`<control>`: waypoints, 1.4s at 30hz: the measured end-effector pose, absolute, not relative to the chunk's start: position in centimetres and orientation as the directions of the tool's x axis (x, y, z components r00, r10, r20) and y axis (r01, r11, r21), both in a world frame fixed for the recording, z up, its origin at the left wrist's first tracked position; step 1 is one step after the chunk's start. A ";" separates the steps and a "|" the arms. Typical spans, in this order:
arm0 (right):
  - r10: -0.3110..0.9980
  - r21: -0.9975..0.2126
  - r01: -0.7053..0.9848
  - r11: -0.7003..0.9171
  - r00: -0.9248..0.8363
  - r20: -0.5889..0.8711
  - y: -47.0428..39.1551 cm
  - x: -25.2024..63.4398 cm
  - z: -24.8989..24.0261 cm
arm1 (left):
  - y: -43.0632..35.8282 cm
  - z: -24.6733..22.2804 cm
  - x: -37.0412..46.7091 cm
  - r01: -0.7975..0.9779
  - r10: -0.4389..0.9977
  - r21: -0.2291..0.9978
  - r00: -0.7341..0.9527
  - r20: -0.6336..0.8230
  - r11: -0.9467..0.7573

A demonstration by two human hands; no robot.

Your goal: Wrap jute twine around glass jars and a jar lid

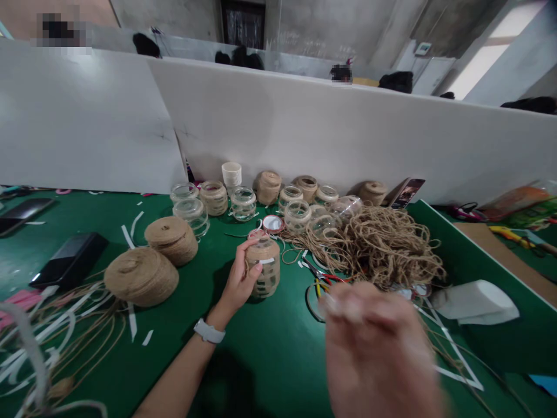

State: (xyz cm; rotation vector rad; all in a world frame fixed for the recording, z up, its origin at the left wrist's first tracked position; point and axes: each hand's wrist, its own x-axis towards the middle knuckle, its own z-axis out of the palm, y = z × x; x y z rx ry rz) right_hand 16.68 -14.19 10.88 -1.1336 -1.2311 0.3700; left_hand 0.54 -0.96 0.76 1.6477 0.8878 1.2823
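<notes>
Twine bands and a small white strip show on a glass jar standing on the green table. Around its left side wraps my left hand, thumb on the front and fingers at the upper edge. My right hand is raised close to the camera at the lower right, smeared by motion; whether it holds anything cannot be made out. Beyond it lie pliers or scissors with red and yellow handles. A red-rimmed round lid rests behind the jar.
Two twine balls sit at the left, near a black box. Several glass jars line the back by a white partition. A heap of loose twine and a white roll occupy the right.
</notes>
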 end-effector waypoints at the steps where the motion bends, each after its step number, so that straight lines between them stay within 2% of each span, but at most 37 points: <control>1: 0.774 -0.865 0.286 0.412 0.391 0.498 -12.4 16.0 10.3 | -0.9 0.7 0.5 0.046 0.897 0.916 0.226 0.379 -0.399; 3: 0.816 -0.920 0.219 0.325 0.427 0.390 -9.4 15.0 8.5 | -0.8 0.6 0.6 0.068 0.890 0.906 0.229 0.394 -0.418; 7: 0.787 -0.842 0.439 0.314 0.375 0.489 -6.8 14.4 4.6 | -0.6 0.5 0.6 0.129 0.887 0.890 0.221 0.405 -0.438; 10: 0.777 -0.785 0.519 0.338 0.317 0.544 -6.7 14.5 3.3 | -0.7 0.7 0.7 0.177 0.890 0.882 0.233 0.393 -0.436; 22: 0.733 -0.716 0.592 0.369 0.288 0.616 -6.2 14.4 2.5 | -1.0 0.9 0.8 0.269 0.863 0.827 0.271 0.427 -0.494; 32: 0.750 -0.696 0.610 0.379 0.237 0.617 -6.4 14.9 2.5 | -0.8 0.9 0.7 0.255 0.852 0.821 0.281 0.442 -0.510; 42: 0.688 -0.629 0.677 0.383 0.245 0.683 -5.7 14.8 2.1 | -0.9 1.0 0.9 0.282 0.858 0.814 0.260 0.444 -0.507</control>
